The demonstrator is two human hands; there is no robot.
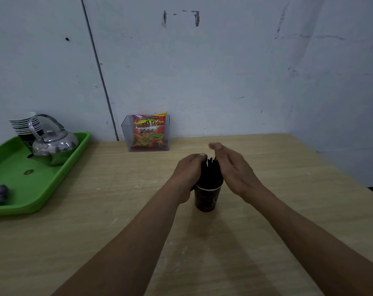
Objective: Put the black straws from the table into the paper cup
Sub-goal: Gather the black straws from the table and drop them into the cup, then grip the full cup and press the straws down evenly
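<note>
Nearest on the wooden bench [117, 221] stands the dark paper cup [206, 199], upright, between the two forearms. The black straws [210, 170] are already in it as one bundle, lower ends inside the rim and tops fanning a little above.

The left hand [188, 170] curls round the bundle's left side just above the rim, thumb at the top. The right hand [232, 167] is flat and spread against the right side, gripping nothing; its fingertips are blurred.

No loose straws show on the bench, so the task looks all but finished. What seems left is tidying the bundle and letting go.

Farther back, a French Fries snack packet [149, 133] sits in a clear holder [125, 133]. At far left, a green tray [10, 167] carries a metal kettle [53, 144] and stacked paper cups [24, 124].
</note>
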